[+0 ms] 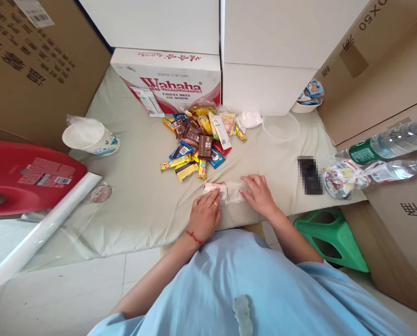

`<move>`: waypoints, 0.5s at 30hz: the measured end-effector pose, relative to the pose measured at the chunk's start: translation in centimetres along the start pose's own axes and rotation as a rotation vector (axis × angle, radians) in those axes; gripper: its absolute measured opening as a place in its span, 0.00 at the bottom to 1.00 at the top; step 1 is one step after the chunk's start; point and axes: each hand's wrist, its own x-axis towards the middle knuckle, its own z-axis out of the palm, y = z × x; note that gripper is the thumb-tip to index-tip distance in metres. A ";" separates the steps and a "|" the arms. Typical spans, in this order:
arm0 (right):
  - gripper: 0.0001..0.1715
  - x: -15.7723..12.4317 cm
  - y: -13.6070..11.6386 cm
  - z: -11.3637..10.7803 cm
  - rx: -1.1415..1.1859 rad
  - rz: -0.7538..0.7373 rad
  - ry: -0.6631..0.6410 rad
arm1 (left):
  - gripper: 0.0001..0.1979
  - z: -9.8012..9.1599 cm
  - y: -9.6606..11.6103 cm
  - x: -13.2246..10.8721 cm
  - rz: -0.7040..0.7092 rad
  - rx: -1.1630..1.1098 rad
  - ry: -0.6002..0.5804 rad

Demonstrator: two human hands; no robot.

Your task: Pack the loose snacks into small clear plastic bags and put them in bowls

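A small bundle wrapped in clear film point(226, 191), pink at its left end, lies near the front edge of the cloth-covered table point(138, 196). My left hand point(205, 215) rests on its left end with the fingers laid flat over it. My right hand point(259, 193) presses on its right end, fingers curled down onto the wrap. Just beyond the bundle sits a pile of several small snack packets point(198, 137) in brown, yellow and blue wrappers.
A white paper bowl point(89, 136) and a roll of clear film point(42, 228) lie at the left, by a red stool point(23, 177). A Wahaha box point(170, 79) and white boxes stand behind. A clear lid point(280, 127), water bottles point(386, 147) and a green stool point(329, 235) are at the right.
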 end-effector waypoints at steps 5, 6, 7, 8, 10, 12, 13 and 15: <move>0.10 -0.1 0.1 0.7 -0.102 0.088 -0.020 | 0.27 0.2 0.3 -0.4 0.017 0.073 -0.024; 0.08 0.2 -0.4 0.7 -0.051 0.077 -0.034 | 0.28 0.2 0.3 -0.3 0.023 0.079 -0.027; 0.08 0.6 -1.1 0.7 0.000 0.067 -0.043 | 0.28 0.2 0.2 -0.3 0.030 0.084 -0.029; 0.08 1.1 -2.0 0.7 0.040 0.053 -0.051 | 0.28 0.2 0.2 -0.3 0.036 0.089 -0.028; 0.09 2.5 -4.1 1.1 0.061 0.000 -0.085 | 0.27 0.5 0.1 -0.2 0.051 0.091 -0.026; 0.11 3.9 -6.3 2.1 0.003 -0.055 -0.157 | 0.24 0.9 -0.1 -0.4 0.067 0.078 -0.028; 0.12 4.6 -7.3 2.8 -0.040 -0.070 -0.203 | 0.22 1.0 -0.3 -0.6 0.074 0.063 -0.029; 0.14 5.6 -8.7 4.2 -0.119 -0.088 -0.280 | 0.21 0.9 -0.9 -1.1 0.091 0.015 -0.028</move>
